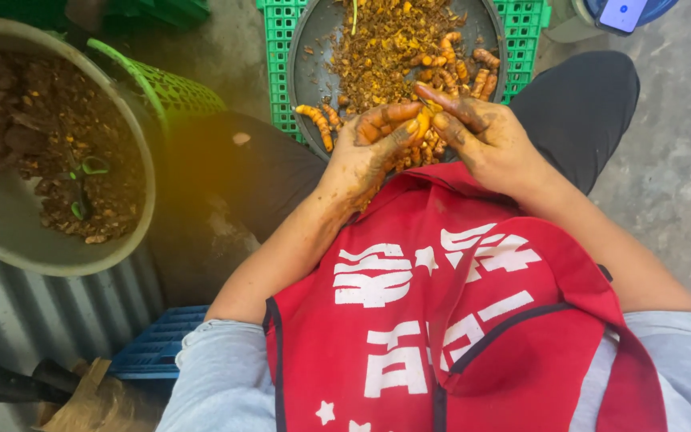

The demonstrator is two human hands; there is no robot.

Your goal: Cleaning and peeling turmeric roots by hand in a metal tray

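My left hand and my right hand meet over the near rim of a round grey metal tray. Both are stained orange and brown. Together they grip a small orange turmeric root between the fingertips. More turmeric roots lie on the tray's right side, and one lies at its left edge. A heap of orange-brown peelings covers the tray's middle. A red vest with white characters covers my chest below the hands.
The tray rests on a green plastic crate. A large grey basin of brown scraps stands at left, beside a green mesh basket. A blue crate lies bottom left. A phone is top right.
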